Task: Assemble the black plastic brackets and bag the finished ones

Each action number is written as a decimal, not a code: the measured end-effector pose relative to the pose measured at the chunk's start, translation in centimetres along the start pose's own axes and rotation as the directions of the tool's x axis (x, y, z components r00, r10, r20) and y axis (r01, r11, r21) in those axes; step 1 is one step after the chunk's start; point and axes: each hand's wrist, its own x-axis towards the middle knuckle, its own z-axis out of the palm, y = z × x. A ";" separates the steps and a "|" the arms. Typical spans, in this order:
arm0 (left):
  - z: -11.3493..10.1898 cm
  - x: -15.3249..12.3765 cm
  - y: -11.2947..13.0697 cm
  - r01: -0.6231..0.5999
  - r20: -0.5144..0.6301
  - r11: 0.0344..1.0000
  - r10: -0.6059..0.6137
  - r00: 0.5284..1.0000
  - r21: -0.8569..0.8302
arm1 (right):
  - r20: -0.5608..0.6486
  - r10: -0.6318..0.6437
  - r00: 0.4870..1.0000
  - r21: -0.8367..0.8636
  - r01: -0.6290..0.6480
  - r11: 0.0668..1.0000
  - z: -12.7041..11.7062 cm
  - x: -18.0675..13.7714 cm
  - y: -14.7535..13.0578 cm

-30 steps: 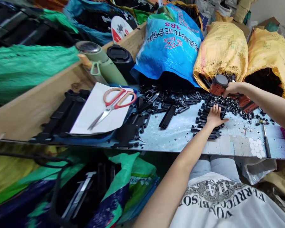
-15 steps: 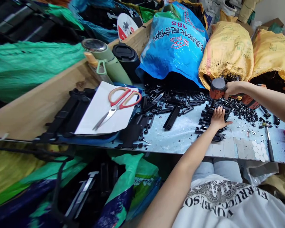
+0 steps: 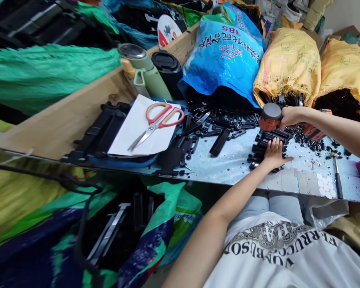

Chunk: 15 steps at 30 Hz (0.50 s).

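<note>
My left hand (image 3: 273, 153) lies flat with fingers stretched out on a row of black plastic parts (image 3: 259, 151) on the blue worktable (image 3: 231, 164). My right hand (image 3: 289, 116) is wrapped round the grip of an orange and black power screwdriver (image 3: 270, 116), held just above the far end of that row. Loose black screws (image 3: 306, 138) lie scattered to the right of the row.
Red-handled scissors (image 3: 159, 122) rest on white paper at the table's left. A green flask (image 3: 144, 72) and black cup (image 3: 168, 68) stand behind. A blue sack (image 3: 225, 56) and yellow sacks (image 3: 291, 60) line the back. A small hammer (image 3: 336, 176) lies right.
The view has shifted slightly; both hands stay on the row of parts, with the screwdriver moved a little left and lower along it.
</note>
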 end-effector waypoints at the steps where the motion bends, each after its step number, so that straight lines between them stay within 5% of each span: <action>1: 0.2 -0.9 0.1 0.002 -0.010 1.000 -0.002 1.000 0.005 | 0.019 -0.016 1.000 0.015 0.016 1.000 0.1 -0.1 -0.2; 9: 0.8 -2.2 -0.1 -0.011 0.048 1.000 0.011 0.999 0.012 | 0.042 -0.042 0.998 -0.051 0.044 0.998 1.3 -0.1 -1.8; 15: 0.5 -2.4 0.2 -0.020 -0.074 0.999 0.024 0.997 0.049 | -0.005 -0.063 0.998 -0.043 0.062 0.997 2.1 -3.1 -2.6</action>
